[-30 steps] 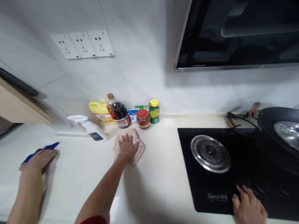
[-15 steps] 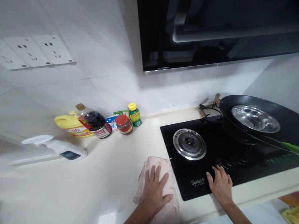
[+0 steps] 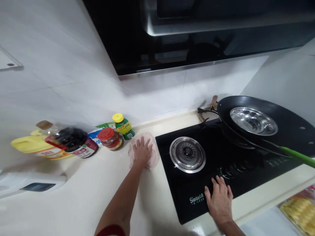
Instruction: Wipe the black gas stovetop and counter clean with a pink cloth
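My left hand (image 3: 142, 151) lies flat with spread fingers on a pale pink cloth (image 3: 154, 157), pressing it on the cream countertop (image 3: 98, 193). The cloth sits between the green jar with a yellow lid (image 3: 124, 126) and the left edge of the black gas stove (image 3: 169, 183). Resting on the front edge of the stove is my right hand (image 3: 219, 198), fingers stretched out and holding nothing. Left of the cloth stands a red-lidded jar (image 3: 110, 139).
A dark sauce bottle (image 3: 78, 142), a yellow jug (image 3: 36, 146) and a white bottle (image 3: 36, 182) line the left. On the stove are a round burner (image 3: 187, 153) and a black wok (image 3: 290, 118) holding a metal bowl (image 3: 253, 121). A range hood (image 3: 197, 42) hangs above.
My left hand has slid the cloth away from me, from the counter's front toward the jars by the wall. My right hand stays on the stove's front edge. The view has shifted right.
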A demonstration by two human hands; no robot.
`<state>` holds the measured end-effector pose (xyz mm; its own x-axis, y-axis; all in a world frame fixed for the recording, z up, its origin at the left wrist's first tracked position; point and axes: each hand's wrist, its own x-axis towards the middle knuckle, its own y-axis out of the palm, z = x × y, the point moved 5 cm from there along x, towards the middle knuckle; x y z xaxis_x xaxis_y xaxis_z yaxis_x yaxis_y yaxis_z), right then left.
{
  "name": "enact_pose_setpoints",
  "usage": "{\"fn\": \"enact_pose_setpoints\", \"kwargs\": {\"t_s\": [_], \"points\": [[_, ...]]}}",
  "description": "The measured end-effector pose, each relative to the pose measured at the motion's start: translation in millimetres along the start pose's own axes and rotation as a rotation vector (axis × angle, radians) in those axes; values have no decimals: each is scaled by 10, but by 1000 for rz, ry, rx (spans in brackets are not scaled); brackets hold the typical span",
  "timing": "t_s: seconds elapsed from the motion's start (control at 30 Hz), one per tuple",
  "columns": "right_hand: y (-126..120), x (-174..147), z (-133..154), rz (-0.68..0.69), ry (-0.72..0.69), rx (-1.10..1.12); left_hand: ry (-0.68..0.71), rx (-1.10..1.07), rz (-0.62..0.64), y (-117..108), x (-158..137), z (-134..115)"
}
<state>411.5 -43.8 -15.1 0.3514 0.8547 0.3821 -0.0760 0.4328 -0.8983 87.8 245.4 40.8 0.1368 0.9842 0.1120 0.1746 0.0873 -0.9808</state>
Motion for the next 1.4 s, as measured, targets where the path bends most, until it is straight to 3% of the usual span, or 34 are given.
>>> {"fn": "enact_pose_setpoints", "kwargs": {"t_s": [0.13,0.23,0.33,0.6,0.73,0.83,0.97,1.23,1.4], "points": [[-23,15,17,3,-5,1,11,-26,13,74,227,-194],[-39,23,21,14,7,11,56,-45,34,93,1,-338],[-66,35,39,14,8,5,152,-72,63,95,-539,-518],[-84,53,34,23,18,1,304,-167,113,61,-2338,-916],[-53,31,-2,23,29,32,441,-231,175,84,-3011,-905],[-31,16,-17,9,25,40,533,-247,198,96,-3297,-783],[-4,0,-40,-13,15,41,498,-236,205,69,-3166,-620],[51,-40,-129,-16,16,60,233,-137,80,66,-1739,-398],[38,-40,-136,-37,-5,55,76,-60,41,-55,-1231,184]]}}
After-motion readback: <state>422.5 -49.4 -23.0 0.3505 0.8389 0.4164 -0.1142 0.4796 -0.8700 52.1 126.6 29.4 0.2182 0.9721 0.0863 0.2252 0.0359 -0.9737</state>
